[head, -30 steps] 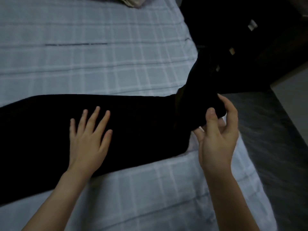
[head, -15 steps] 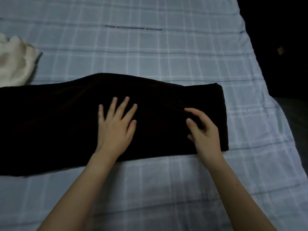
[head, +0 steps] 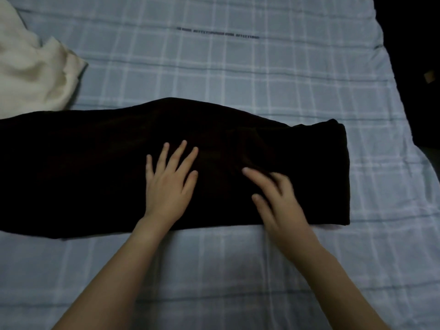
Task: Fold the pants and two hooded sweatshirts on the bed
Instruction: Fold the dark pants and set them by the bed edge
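Ideally, the long black fabric pants (head: 95, 163), lying crosswise on the pale blue checked bed sheet (head: 238, 67), are held flat by the left hand (head: 169, 184), fingers spread, while the doubled right end is smoothed outward by the blurred right hand (head: 278, 201), fingers straight and pinching nothing.

A bed (head: 214, 270) fills nearly the whole view, covered by a pale blue sheet (head: 262, 75) checked with white lines. A short dark line of print (head: 217, 34) crosses the sheet near the top. Past the bed's right edge the room lies in deep shadow, where a small tan shape (head: 429, 76) shows. The light is dim.
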Demonstrator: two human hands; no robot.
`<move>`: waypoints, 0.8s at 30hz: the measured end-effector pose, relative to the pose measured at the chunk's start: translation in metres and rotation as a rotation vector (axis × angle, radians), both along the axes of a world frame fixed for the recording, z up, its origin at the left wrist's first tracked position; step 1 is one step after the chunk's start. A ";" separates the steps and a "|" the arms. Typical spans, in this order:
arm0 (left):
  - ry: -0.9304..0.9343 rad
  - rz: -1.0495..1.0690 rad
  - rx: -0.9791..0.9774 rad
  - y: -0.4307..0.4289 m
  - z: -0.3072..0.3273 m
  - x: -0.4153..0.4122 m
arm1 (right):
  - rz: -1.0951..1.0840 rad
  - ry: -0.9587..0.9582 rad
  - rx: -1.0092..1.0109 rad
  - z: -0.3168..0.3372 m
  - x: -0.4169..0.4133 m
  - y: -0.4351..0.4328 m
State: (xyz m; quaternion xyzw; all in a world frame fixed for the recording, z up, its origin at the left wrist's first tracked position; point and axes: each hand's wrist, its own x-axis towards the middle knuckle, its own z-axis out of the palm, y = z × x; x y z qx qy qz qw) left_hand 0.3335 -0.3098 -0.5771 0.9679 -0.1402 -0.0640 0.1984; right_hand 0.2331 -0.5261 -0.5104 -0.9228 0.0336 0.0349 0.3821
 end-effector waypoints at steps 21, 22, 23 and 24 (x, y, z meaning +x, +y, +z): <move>-0.056 -0.320 -0.066 -0.124 0.013 0.007 | -0.219 0.027 -0.504 -0.057 0.047 -0.114; -0.080 -0.277 -0.109 -0.122 0.019 0.002 | -0.218 0.025 -0.496 -0.056 0.046 -0.114; -0.107 -0.197 -0.155 -0.121 0.024 -0.005 | -0.222 0.019 -0.490 -0.056 0.045 -0.114; -0.115 -0.076 -0.200 -0.121 0.029 -0.012 | -0.223 0.015 -0.489 -0.055 0.044 -0.114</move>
